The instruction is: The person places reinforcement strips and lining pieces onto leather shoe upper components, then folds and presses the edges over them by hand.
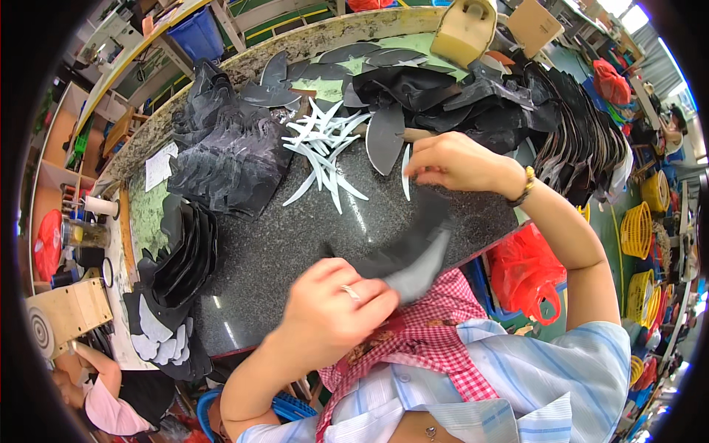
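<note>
My left hand (pixel 336 306), wearing a ring, is closed on a curved black piece of shoe-upper material (pixel 413 244) with a grey underside, held above the near edge of the dark stone slab (pixel 258 258). Motion blurs this piece. My right hand (pixel 469 166) is raised over the slab, its fingers pinched together at a slim white curved strip (pixel 406 173). Left of that strip lies a loose heap of similar white strips (pixel 325 148). A dark leaf-shaped piece (pixel 385 136) lies between the heap and my right hand.
Stacked black pieces (pixel 229 148) stand left of the heap, with another curved stack (pixel 185 255) nearer. More black pieces (pixel 583 125) fan out at right. A yellowish container (pixel 464 33) stands at the back. A red bag (pixel 524 269) hangs by the right edge. Another person (pixel 118 395) is at lower left.
</note>
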Motion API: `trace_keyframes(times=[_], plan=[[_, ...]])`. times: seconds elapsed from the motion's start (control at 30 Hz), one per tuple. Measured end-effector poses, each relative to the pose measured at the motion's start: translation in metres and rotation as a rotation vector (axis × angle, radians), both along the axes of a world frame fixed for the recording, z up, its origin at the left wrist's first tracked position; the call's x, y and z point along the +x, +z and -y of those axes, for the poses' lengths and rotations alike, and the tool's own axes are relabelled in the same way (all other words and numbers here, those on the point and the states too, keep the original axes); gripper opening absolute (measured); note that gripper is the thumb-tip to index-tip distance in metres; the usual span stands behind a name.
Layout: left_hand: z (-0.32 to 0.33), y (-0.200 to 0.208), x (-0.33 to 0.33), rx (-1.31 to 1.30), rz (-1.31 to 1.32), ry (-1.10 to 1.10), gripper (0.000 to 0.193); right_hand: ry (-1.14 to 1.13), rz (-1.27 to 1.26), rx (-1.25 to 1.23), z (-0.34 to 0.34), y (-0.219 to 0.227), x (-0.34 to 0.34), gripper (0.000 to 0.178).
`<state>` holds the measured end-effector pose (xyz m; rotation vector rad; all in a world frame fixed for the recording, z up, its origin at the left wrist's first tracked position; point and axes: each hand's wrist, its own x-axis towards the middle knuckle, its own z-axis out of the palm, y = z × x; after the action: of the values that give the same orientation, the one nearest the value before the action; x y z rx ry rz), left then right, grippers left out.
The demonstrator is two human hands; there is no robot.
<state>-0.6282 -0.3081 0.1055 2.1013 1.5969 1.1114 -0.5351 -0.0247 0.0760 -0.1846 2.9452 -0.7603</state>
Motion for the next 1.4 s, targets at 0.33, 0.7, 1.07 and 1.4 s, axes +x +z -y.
trace_keyframes(times=[0.33,0.7,1.07,1.4], plan=[[0.026,-0.059,0.039,-0.145,-0.096,0.474,0.047,-0.215,-0.196,-0.197,0.047,0.027,0.014,0.009],[0.021,-0.059,0.032,-0.359,1.001,0.844,0.012,-0.312,0.082,-0.610,0.119,-0.007,0.048,0.015],[0.012,-0.075,0.036,-0.422,0.558,1.006,0.015,-0.484,-0.036,-0.248,0.131,-0.022,0.031,0.020],[0.002,-0.079,0.050,-0.225,-0.008,1.038,0.010,-0.462,-0.014,-0.017,0.119,-0.021,0.016,0.032]])
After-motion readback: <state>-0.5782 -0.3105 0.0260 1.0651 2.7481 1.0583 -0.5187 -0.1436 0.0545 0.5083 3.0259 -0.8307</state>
